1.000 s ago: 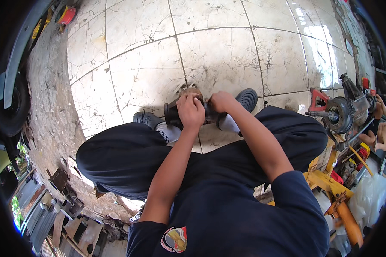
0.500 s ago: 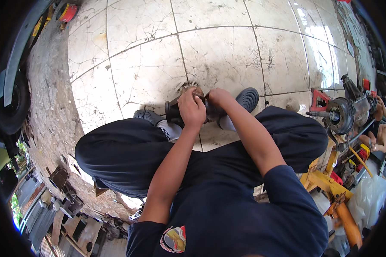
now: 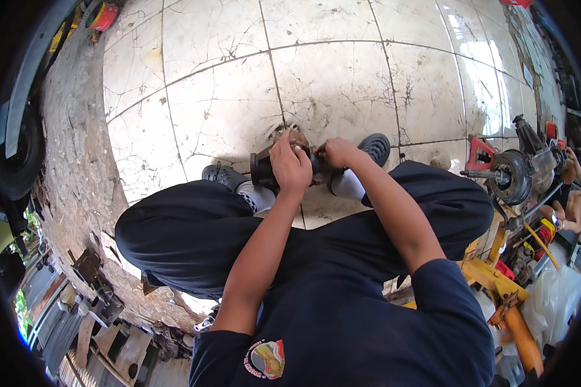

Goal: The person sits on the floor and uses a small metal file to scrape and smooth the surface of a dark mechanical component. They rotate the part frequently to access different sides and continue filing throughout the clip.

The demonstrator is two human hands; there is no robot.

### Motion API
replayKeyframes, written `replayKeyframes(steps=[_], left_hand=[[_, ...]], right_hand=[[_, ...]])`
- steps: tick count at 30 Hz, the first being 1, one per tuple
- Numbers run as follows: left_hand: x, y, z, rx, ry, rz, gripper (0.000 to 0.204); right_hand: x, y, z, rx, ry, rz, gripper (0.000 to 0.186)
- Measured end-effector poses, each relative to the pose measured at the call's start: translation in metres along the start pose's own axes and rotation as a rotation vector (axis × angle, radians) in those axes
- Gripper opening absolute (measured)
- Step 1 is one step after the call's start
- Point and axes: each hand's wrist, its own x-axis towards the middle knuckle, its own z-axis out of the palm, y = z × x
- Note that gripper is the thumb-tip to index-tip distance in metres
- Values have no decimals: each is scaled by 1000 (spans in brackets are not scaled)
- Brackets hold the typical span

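A dark, greasy metal housing [image 3: 263, 170], roughly cylindrical with a flanged left end, is between my shoes. A rusty brown section [image 3: 297, 138] shows at its far side. My left hand [image 3: 292, 168] lies over its middle, fingers wrapped across the top and thumb along the right side. At the housing's right end, my right hand [image 3: 337, 153] is closed with the fingers curled in. Whatever those fingers pinch is hidden or too small to name. Part of the housing's underside is out of sight behind my hands.
Cracked, stained white tiles [image 3: 329, 77] spread ahead. On the right stand an axle assembly with a round hub [image 3: 511, 173], a red stand [image 3: 481, 155] and a yellow metal frame [image 3: 490, 274]. Another person's arm [image 3: 571, 168] shows behind them. A tyre [image 3: 26, 155] is at the far left.
My right hand has shifted slightly right and its fingers have turned, uncovering more of the housing between the hands. My left hand has stayed on the housing.
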Motion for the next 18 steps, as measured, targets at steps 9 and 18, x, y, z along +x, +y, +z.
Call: replayKeyframes(steps=[9, 18], left_hand=[[0, -4, -2, 35, -30, 10, 45], [-5, -8, -1, 29, -64, -27, 50]], right_hand=[[-1, -7, -3, -49, -11, 2, 20], [4, -9, 10, -119, -15, -3, 19]])
